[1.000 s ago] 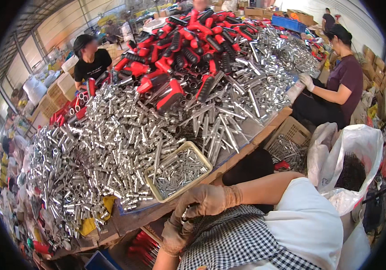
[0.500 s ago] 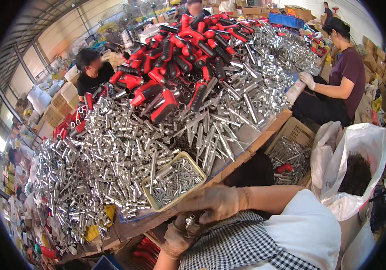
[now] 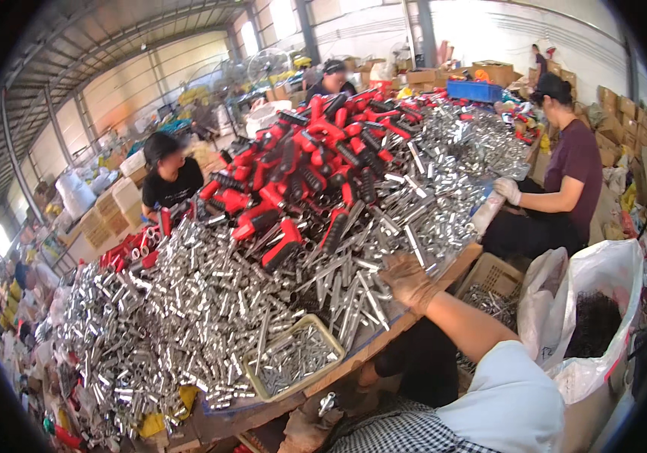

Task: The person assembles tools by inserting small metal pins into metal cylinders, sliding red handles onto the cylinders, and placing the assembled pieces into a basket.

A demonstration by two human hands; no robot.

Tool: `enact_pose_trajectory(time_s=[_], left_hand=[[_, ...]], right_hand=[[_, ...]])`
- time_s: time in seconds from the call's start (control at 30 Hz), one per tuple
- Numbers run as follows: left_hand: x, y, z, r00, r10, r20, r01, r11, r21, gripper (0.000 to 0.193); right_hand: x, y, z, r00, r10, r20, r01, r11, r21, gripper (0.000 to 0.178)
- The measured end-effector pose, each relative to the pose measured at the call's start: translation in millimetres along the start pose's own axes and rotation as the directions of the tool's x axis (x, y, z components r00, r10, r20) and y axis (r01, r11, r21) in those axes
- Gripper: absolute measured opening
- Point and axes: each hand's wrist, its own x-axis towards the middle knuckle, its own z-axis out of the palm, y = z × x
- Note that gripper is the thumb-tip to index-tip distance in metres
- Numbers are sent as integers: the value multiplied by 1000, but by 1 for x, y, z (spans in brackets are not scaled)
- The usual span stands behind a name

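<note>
At the bench's front edge, my right hand (image 3: 408, 283), in a dirty work glove, stretches out to the silvery metal shafts (image 3: 361, 302) heaped there. Its fingers look extended at the shafts, with nothing visible in them. Low in the view, my gloved left hand (image 3: 307, 429) is closed around a small shiny metal fitting (image 3: 328, 404), whose end sticks out; the rest is hidden by the fingers. Between the hands and the heap, a cream plastic tray (image 3: 336, 349) holds many small metal pins. Left of the tray spreads a large pile of short metal tubes (image 3: 180, 325).
Red-and-black handles (image 3: 282, 245) are piled up mid-bench. Beyond the wooden bench edge (image 3: 455, 266), a crate (image 3: 501, 275) of metal parts and a white sack (image 3: 618, 275) with dark contents stand to the right. Co-workers sit at the right (image 3: 574, 151) and far left (image 3: 172, 181).
My right hand has left my left hand and moved forward and right to the metal shafts. The left hand has dropped slightly, still holding the fitting. The view has tilted up.
</note>
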Motion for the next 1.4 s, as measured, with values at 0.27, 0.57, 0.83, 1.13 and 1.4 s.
enact_pose_trajectory(time_s=[0.27,0.57,0.83,1.13,1.4], left_hand=[[-18,-6,-6,977,117,-179,-55,946,321,33],[-30,-37,-15,978,52,-204,-69,994,-81,46],[-26,-24,-20,987,-97,-130,123,969,216,48],[-35,-17,-22,981,-151,-123,165,979,116,49],[-27,-30,-7,983,133,-127,-83,937,340,47]], right_hand=[[-4,-20,-39,1000,18,3,-18,993,-118,30],[-18,-29,-32,994,109,19,-106,990,-92,35],[-7,-34,-42,962,222,156,-218,975,-46,25],[-17,-25,-75,936,334,-108,-158,678,718,30],[-44,-144,-123,870,-446,-209,483,686,545,37]])
